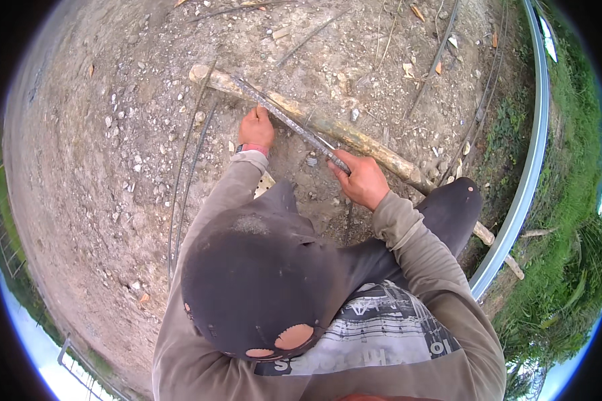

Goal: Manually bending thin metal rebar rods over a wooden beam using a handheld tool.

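Note:
A ribbed metal bar (293, 125), looking like rebar, lies slantwise along the near side of a wooden pole (334, 127). My right hand (362, 180) is closed around the bar's lower right end. Its far end reaches over the pole near the upper left. My left hand (256, 129) is closed beside the bar's middle, fingertips pinched up against it or just under it; what they hold, if anything, is hidden. A reddish band (254, 148) circles my left wrist. Between the bar and the pole shows a thin pale strip (326, 142), too small to name.
Thin dark rods (188, 157) lie on stony ground (114, 200) left of my left arm; more rods (438, 57) lie at the upper right. My bent dark-trousered knees (254, 267) fill the middle. A grey metal rail (525, 160) curves along the right, before grass (568, 154).

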Demonstrator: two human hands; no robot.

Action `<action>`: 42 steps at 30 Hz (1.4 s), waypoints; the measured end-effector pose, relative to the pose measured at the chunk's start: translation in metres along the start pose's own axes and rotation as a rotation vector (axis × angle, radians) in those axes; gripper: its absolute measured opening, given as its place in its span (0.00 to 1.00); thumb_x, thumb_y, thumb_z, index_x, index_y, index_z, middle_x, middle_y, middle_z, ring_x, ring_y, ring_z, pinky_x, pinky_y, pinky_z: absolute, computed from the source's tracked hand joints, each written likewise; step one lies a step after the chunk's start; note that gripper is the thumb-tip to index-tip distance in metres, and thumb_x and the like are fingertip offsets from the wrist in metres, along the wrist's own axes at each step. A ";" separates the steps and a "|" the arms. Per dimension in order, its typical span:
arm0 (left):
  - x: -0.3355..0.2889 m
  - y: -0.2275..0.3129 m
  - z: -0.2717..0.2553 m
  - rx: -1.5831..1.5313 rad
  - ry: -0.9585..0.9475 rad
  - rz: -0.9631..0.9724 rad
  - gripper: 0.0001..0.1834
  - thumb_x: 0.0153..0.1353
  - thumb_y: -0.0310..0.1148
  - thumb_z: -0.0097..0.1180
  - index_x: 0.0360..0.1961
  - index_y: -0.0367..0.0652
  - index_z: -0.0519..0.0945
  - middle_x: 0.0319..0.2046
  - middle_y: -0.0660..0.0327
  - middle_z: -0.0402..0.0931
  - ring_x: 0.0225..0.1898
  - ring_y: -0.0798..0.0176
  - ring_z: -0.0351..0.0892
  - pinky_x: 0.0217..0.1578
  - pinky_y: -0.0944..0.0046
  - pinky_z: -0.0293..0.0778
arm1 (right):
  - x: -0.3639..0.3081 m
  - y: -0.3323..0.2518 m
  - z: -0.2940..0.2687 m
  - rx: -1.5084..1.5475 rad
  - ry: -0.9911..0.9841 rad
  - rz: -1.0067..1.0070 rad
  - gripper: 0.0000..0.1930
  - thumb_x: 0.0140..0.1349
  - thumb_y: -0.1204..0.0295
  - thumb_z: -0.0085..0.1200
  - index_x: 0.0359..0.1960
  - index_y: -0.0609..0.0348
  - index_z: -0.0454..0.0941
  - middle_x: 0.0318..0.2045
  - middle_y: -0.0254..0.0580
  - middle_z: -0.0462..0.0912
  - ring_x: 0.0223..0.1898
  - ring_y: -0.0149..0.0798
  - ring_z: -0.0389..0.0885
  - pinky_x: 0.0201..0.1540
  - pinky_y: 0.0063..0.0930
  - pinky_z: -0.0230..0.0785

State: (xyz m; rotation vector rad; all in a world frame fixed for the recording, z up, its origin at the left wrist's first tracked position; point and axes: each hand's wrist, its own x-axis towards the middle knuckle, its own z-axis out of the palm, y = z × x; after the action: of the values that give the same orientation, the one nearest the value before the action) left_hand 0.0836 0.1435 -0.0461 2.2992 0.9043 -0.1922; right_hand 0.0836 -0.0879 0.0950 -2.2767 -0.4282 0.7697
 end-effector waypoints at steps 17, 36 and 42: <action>0.014 0.001 -0.033 -0.358 -0.459 -0.033 0.28 0.61 0.53 0.38 0.30 0.38 0.79 0.32 0.43 0.76 0.38 0.41 0.74 0.38 0.50 0.69 | -0.013 -0.034 -0.017 -0.049 0.096 -0.118 0.14 0.58 0.65 0.53 0.40 0.61 0.76 0.17 0.54 0.74 0.20 0.54 0.74 0.24 0.38 0.65; -0.011 0.013 -0.081 -0.289 -0.251 0.157 0.19 0.61 0.44 0.46 0.28 0.36 0.74 0.21 0.49 0.71 0.24 0.50 0.70 0.28 0.57 0.65 | 0.055 0.000 -0.024 -0.238 0.294 0.148 0.17 0.60 0.64 0.47 0.48 0.57 0.70 0.25 0.53 0.78 0.27 0.55 0.77 0.27 0.44 0.68; -0.032 0.042 -0.105 -0.169 -0.226 0.271 0.15 0.61 0.39 0.46 0.27 0.38 0.74 0.22 0.50 0.73 0.25 0.50 0.73 0.26 0.57 0.65 | 0.056 0.043 0.018 -0.484 0.343 -0.095 0.15 0.54 0.67 0.52 0.43 0.58 0.72 0.31 0.49 0.75 0.36 0.51 0.74 0.37 0.42 0.68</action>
State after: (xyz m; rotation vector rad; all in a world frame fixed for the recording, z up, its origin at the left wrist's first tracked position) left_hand 0.0772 0.1680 0.0690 2.1622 0.4709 -0.2418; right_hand 0.1195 -0.0818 0.0313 -2.7441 -0.6024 0.2272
